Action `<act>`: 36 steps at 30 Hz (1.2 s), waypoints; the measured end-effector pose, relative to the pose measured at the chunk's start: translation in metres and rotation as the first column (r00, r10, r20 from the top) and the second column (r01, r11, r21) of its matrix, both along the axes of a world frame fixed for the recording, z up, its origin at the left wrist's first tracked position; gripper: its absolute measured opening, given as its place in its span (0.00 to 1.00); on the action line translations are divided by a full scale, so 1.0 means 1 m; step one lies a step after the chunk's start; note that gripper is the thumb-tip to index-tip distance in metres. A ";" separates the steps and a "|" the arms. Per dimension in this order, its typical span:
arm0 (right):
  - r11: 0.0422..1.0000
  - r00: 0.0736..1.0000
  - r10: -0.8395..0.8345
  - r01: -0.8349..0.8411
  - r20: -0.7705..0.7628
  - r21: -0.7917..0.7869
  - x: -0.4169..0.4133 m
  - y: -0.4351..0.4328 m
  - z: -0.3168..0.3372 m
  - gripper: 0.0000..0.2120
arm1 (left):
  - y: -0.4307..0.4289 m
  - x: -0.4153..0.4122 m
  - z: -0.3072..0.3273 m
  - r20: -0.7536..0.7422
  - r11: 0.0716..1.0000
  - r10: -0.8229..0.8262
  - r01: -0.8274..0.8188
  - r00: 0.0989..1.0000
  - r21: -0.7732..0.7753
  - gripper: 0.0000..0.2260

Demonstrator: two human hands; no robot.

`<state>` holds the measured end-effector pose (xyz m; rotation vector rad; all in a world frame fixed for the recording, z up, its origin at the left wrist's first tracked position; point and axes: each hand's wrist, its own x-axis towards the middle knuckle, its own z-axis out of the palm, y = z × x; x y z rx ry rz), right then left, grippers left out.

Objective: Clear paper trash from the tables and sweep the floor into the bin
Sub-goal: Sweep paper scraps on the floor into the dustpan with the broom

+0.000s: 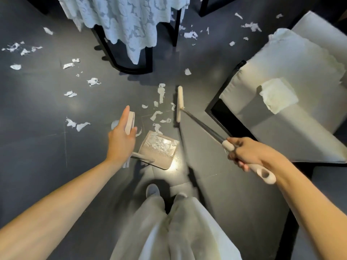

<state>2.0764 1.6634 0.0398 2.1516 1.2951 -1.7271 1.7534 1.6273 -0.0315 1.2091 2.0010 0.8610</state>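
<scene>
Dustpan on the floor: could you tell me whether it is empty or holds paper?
Partly full: torn white paper scraps lie inside the dustpan.

Dim, wide-angle-warped view; glare on dustpan [159,147], perhaps slight blur.

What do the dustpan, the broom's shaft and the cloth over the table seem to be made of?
Dustpan: likely moulded plastic, glossy beige; glare patch and comb teeth. Broom shaft: probably metal, dark, thin, faint sheen; its beige grip looks plastic. Tablecloth: white lace-like fabric; openwork pattern, soft draped folds.
</scene>
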 end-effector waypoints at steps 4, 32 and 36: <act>0.981 0.977 0.155 -0.169 0.145 0.094 -0.016 0.072 -0.040 0.19 | 0.013 -0.010 0.003 0.014 0.996 0.080 -0.080 0.997 -0.039 0.28; 0.883 0.874 0.469 -0.463 0.126 -0.075 0.009 0.150 -0.054 0.37 | 0.045 0.000 -0.007 -0.060 0.966 0.250 -0.253 0.966 -0.058 0.29; 0.882 0.874 0.463 -0.470 0.145 0.017 -0.008 0.190 -0.057 0.35 | 0.036 0.000 -0.002 -0.042 0.963 0.262 -0.264 0.964 -0.058 0.29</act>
